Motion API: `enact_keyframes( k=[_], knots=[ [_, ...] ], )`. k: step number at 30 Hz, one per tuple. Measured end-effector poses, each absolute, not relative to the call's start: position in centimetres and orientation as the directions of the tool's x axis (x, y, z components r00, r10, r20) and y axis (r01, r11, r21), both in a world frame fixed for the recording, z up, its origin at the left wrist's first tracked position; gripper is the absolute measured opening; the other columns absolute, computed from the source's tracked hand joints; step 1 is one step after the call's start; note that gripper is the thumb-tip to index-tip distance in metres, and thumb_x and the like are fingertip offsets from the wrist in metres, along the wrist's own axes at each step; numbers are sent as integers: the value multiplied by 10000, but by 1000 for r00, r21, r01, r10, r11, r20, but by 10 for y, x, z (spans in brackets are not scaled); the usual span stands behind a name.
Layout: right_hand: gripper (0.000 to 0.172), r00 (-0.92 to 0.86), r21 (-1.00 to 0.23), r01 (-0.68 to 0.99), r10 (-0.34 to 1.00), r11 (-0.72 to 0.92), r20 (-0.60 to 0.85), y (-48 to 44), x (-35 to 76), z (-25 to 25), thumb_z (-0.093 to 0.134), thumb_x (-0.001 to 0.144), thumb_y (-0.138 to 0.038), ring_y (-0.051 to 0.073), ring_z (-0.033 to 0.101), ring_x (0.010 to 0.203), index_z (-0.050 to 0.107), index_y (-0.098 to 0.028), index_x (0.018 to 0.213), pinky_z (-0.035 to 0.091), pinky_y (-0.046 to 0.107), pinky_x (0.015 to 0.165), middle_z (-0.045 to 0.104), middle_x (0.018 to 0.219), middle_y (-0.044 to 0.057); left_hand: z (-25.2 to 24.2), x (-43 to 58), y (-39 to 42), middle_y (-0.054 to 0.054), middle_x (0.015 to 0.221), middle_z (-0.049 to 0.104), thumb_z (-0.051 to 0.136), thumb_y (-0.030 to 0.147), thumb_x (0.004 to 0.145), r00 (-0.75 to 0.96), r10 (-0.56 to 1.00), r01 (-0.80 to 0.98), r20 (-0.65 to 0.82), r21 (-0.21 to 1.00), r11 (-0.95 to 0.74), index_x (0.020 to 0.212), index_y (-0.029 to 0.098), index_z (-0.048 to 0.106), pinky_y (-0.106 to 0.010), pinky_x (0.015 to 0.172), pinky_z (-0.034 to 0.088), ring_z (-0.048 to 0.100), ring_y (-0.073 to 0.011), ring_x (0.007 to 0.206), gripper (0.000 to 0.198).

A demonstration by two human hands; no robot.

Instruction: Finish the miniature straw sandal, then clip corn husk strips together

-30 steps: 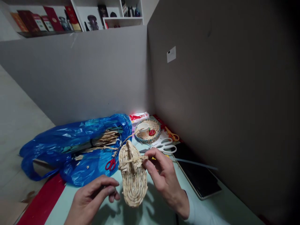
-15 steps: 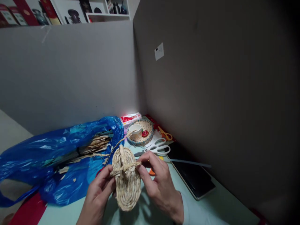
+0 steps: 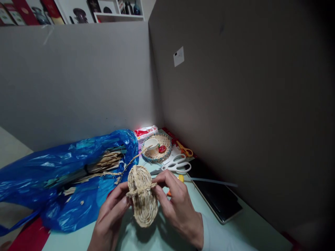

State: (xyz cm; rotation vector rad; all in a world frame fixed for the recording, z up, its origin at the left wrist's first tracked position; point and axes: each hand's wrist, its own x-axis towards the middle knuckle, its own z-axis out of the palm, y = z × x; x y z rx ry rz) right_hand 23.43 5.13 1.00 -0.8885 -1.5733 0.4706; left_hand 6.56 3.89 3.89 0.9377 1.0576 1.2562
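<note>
Between my two hands is a small woven straw sandal (image 3: 144,209), an oval sole of coiled straw cord with a twisted strap across it and another cord up the middle. My left hand (image 3: 111,212) is closed on its left edge, at the strap's left end. With thumb and forefinger my right hand (image 3: 174,204) pinches the strap's right end. A thin straw cord (image 3: 132,159) runs from near the sandal's top towards the white cup (image 3: 151,145). The sandal is held above the table, its shadow below; its underside is hidden.
To the left a blue plastic bag (image 3: 75,146) lies open around a bundle of dry straw (image 3: 110,160). Behind my hands are white-handled scissors (image 3: 178,164), a round woven basket (image 3: 163,139) and orange-handled scissors (image 3: 185,150). A black tablet-like device (image 3: 214,195) lies right, under a translucent strip (image 3: 211,181).
The sandal has tilted, its lower end now higher and its sole looking shorter. Its top has shifted slightly right. Both hands keep their hold.
</note>
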Motion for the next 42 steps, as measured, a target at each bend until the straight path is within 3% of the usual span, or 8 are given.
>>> enact_keyframes(
  k=[3, 5, 11, 14, 19, 24, 31, 42],
  knots=[
    [131, -24, -714, 293, 752, 636, 659, 50, 234, 8, 478, 933, -76, 175, 570, 835, 576, -163, 935, 417, 292, 772, 601, 868, 42, 40, 72, 34, -71, 942, 774, 753, 330, 699, 27, 991, -396, -134, 908, 134, 1062, 215, 742, -310, 744, 563, 712, -292, 892, 381],
    [129, -49, -699, 303, 743, 648, 667, 50, 233, 6, 472, 924, -72, 182, 559, 833, 564, -162, 928, 415, 304, 769, 590, 865, 48, 36, 73, 33, -75, 993, 785, 779, 340, 694, -2, 992, -377, -128, 919, 118, 1126, 230, 722, -320, 780, 565, 714, -316, 964, 449],
    [79, -217, -665, 296, 726, 686, 652, 48, 232, 8, 516, 848, -109, 188, 541, 768, 549, -169, 887, 415, 312, 686, 581, 817, 38, 18, 60, 40, -29, 998, 792, 834, 361, 708, -24, 991, -253, -128, 960, 118, 1165, 256, 677, -287, 786, 560, 704, -273, 995, 495],
    [194, -257, -674, 284, 732, 681, 631, 48, 235, 14, 518, 772, -106, 203, 550, 796, 555, -149, 957, 434, 338, 721, 589, 862, 56, 16, 56, 43, -17, 961, 788, 835, 359, 705, -10, 989, -255, -145, 957, 138, 1112, 253, 703, -276, 767, 557, 704, -259, 965, 441],
    [148, -93, -720, 298, 770, 627, 632, 52, 242, 21, 524, 904, -115, 186, 556, 829, 587, -141, 1036, 440, 328, 775, 598, 881, 51, 19, 59, 41, -23, 941, 773, 830, 330, 686, 26, 985, -254, -171, 952, 171, 1045, 234, 741, -252, 716, 543, 688, -258, 940, 382],
    [229, -113, -641, 273, 686, 717, 719, 57, 245, 23, 607, 922, -122, 207, 547, 941, 647, -143, 1146, 437, 355, 859, 635, 1000, 84, 17, 64, 36, -12, 981, 748, 798, 242, 694, 83, 983, -180, -163, 968, 176, 1105, 240, 717, -212, 665, 504, 662, -227, 905, 419],
    [154, -158, -675, 291, 731, 677, 664, 59, 243, 20, 564, 945, -89, 209, 557, 917, 649, -187, 1027, 452, 348, 826, 641, 961, 69, 20, 69, 31, -4, 904, 746, 805, 266, 684, 33, 990, -119, -138, 983, 141, 991, 220, 734, -219, 624, 470, 644, -208, 819, 318],
    [152, -113, -752, 274, 796, 600, 594, 60, 237, 14, 528, 927, -43, 199, 566, 909, 599, -177, 931, 442, 314, 797, 615, 922, 56, 13, 71, 31, -32, 942, 763, 785, 286, 720, 7, 991, -131, -134, 982, 134, 1010, 204, 718, -251, 626, 484, 677, -232, 819, 308]
  ],
)
